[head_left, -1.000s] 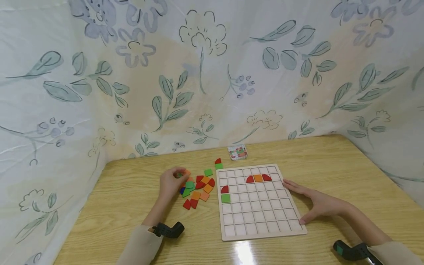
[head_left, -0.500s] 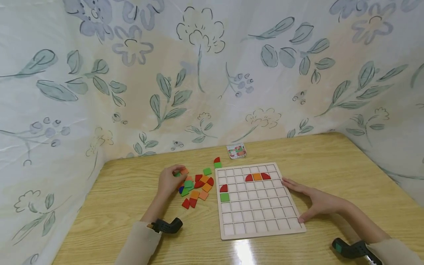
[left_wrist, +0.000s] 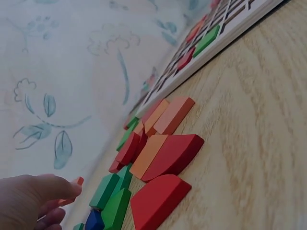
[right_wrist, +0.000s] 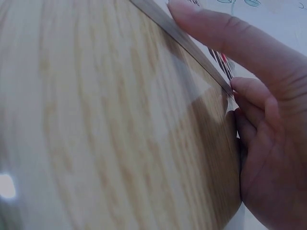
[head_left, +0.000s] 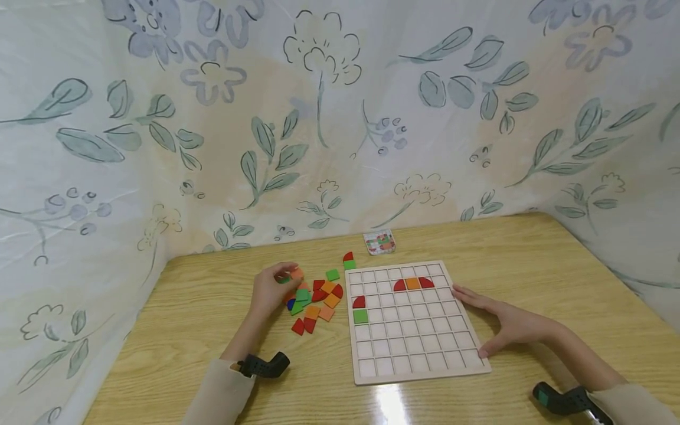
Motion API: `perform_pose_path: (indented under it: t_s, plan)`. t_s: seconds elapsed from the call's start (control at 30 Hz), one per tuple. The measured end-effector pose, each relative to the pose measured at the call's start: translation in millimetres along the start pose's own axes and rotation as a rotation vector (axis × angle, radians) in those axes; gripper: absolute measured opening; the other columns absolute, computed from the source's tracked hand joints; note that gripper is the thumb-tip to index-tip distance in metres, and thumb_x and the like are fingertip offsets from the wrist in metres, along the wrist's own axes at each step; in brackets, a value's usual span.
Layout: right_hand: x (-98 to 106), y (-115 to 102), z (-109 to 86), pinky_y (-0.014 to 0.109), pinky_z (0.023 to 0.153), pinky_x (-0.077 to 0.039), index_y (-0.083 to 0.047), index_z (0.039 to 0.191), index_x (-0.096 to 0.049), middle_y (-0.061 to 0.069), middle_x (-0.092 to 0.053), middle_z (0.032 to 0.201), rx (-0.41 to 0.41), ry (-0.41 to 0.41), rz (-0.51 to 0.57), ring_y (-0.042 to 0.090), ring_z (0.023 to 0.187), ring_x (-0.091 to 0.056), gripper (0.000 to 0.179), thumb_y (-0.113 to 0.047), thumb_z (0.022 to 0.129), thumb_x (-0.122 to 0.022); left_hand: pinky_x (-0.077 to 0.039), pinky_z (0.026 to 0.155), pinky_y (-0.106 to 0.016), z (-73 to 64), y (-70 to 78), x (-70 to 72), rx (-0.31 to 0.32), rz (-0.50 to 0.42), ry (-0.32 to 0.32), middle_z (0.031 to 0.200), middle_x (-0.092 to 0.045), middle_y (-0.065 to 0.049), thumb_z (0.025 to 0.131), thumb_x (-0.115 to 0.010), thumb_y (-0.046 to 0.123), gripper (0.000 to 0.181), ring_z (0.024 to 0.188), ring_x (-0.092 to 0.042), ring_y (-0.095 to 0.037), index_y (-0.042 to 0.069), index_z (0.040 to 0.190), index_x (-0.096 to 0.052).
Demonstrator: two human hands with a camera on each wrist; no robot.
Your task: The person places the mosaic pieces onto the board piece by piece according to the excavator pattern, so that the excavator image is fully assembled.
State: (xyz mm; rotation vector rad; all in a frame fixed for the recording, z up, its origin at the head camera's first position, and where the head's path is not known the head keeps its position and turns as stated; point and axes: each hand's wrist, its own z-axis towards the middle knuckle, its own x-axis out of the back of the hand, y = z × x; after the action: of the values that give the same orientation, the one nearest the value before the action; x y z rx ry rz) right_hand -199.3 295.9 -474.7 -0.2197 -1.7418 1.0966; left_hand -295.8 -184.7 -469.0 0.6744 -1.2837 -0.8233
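Observation:
My left hand (head_left: pixel 270 290) pinches a salmon-orange tile (head_left: pixel 297 273) at the far left of a loose pile. In the left wrist view the same orange tile (left_wrist: pixel 78 182) pokes out past the thumb. Green, orange and red tiles and a dark blue piece (head_left: pixel 290 304) lie beside that hand. My right hand (head_left: pixel 512 323) rests along the right edge of the pale wooden grid board (head_left: pixel 419 376), fingers stretched and thumb at its lower right corner. On the board, a red quarter-round (head_left: pixel 359 302) sits above a green square (head_left: pixel 360 317); an orange square (head_left: pixel 412 284) lies between two red quarter-rounds higher up.
A small pattern card (head_left: pixel 379 242) lies behind the board. At the board's upper left corner are a red quarter-round (head_left: pixel 347 256) and a green tile (head_left: pixel 349 265). A floral cloth (head_left: pixel 329 118) hangs behind the wooden table (head_left: pixel 175 330).
The left hand stays at the pile; the salmon-orange tile by its fingertips now stands more tilted up. The view shifted slightly. The right hand and the tiles on the board look unchanged.

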Motion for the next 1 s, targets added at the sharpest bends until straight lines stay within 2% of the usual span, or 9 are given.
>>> perform_pose_path:
  t_s: [0.23,0.5,0.77,1.0]
  plan:
    - [0,3,0.7,0.001,0.091,-0.006,-0.015,0.148,-0.019,0.015,-0.008,0.154,0.003,0.005,0.008,-0.022,0.127,-0.002,0.106,-0.029,0.064,-0.083,-0.048,0.077,-0.029,-11.1,10.1,0.1,-0.037,-0.026,-0.033,0.103,-0.067,-0.002,0.076,-0.076,0.020,0.031,0.088,-0.056,-0.018,0.013,0.106,-0.069]
    - [0,4,0.5,-0.001,0.090,-0.005,-0.013,0.148,-0.018,0.016,-0.007,0.154,0.015,0.002,0.021,-0.022,0.127,-0.001,0.106,-0.028,0.065,-0.082,-0.049,0.072,-0.025,-26.2,32.3,-12.6,-0.101,-0.071,-0.094,0.098,-0.068,0.000,0.076,-0.076,0.017,0.028,0.086,-0.054,-0.017,0.015,0.104,-0.070]
    - [0,3,0.6,-0.001,0.090,-0.005,-0.014,0.148,-0.018,0.016,-0.007,0.154,0.015,0.003,0.012,-0.022,0.127,-0.001,0.106,-0.028,0.065,-0.082,-0.048,0.071,-0.032,-40.3,53.3,-26.2,-0.170,-0.047,-0.125,0.096,-0.068,0.005,0.074,-0.077,0.020,0.029,0.084,-0.056,-0.019,0.017,0.103,-0.070]
    - [0,5,-0.5,0.003,0.093,-0.009,-0.013,0.148,-0.019,0.016,-0.009,0.154,0.035,0.003,-0.016,-0.020,0.129,-0.002,0.106,-0.029,0.065,-0.082,-0.051,0.079,-0.037,-50.9,63.3,-35.3,-0.193,-0.072,-0.178,0.101,-0.068,0.005,0.074,-0.077,0.020,0.030,0.095,-0.059,-0.018,0.018,0.103,-0.070]
